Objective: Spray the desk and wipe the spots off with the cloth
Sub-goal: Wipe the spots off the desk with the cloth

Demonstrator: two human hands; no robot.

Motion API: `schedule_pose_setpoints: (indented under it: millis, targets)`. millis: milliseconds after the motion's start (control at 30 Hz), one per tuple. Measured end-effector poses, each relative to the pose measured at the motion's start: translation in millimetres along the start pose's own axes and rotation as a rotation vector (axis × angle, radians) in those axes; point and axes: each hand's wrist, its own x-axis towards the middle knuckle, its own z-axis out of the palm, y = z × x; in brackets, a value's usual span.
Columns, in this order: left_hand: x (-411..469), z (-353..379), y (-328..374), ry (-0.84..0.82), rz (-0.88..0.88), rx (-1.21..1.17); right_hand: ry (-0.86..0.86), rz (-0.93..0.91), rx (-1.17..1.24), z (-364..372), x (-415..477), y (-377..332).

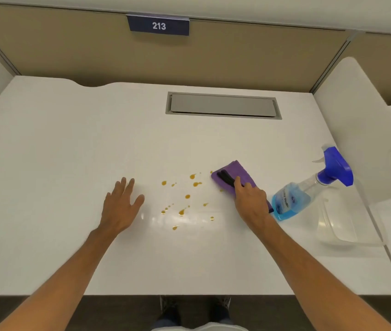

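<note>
Several amber-brown spots are scattered over the middle of the white desk. A folded purple cloth with a black mark on top lies just right of the spots. My right hand presses down on the cloth's near part, fingers closed over it. A clear spray bottle with blue liquid and a blue trigger head stands right of that hand, untouched. My left hand rests flat on the desk left of the spots, fingers spread, holding nothing.
A grey cable hatch is set into the desk behind the spots. A clear plastic tray sits at the right edge beside the bottle. White side dividers and a beige back panel with a "213" sign bound the desk.
</note>
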Motion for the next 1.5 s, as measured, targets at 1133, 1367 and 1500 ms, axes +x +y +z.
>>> schedule_pose_setpoints:
  millis: [1133,1367,1500]
  targets:
    - [2,43,-45,0.110,0.229,0.362,0.090,-0.032,0.290,55,15,-17]
    - [5,44,-45,0.127,0.234,0.383,0.089,-0.095,0.302,30,100,-40]
    - [5,45,-47,0.131,0.242,0.401,0.087,-0.299,0.271,30,90,-79]
